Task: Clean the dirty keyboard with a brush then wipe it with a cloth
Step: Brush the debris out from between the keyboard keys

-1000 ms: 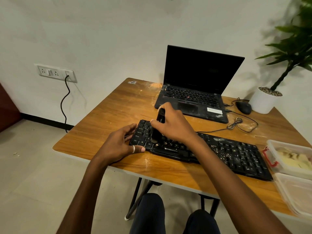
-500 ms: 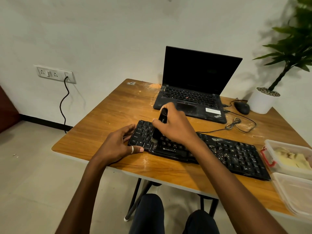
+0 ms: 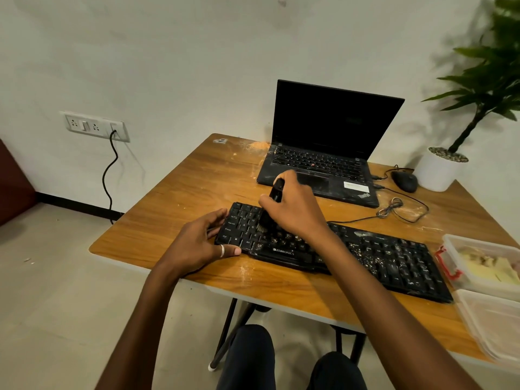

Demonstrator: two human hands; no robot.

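A black keyboard (image 3: 394, 257) strewn with pale crumbs lies across the front of the wooden table (image 3: 197, 187). My right hand (image 3: 295, 209) grips a black brush (image 3: 274, 194) by its handle, with the bristles down on the keys at the keyboard's left part. Around the keyboard's left end is my left hand (image 3: 199, 243), thumb on the front edge and fingers along the side, a ring on the thumb. The cloth is not in view.
An open black laptop (image 3: 323, 153) stands behind the keyboard, with a mouse (image 3: 405, 181), a coiled cable (image 3: 394, 209) and a potted plant (image 3: 441, 170) to its right. Two clear plastic containers (image 3: 484, 266) sit at the table's right edge. A wall socket (image 3: 95, 126) is at left.
The brush in my right hand has shifted slightly over the left keys. My left hand has stayed on the keyboard's left end.
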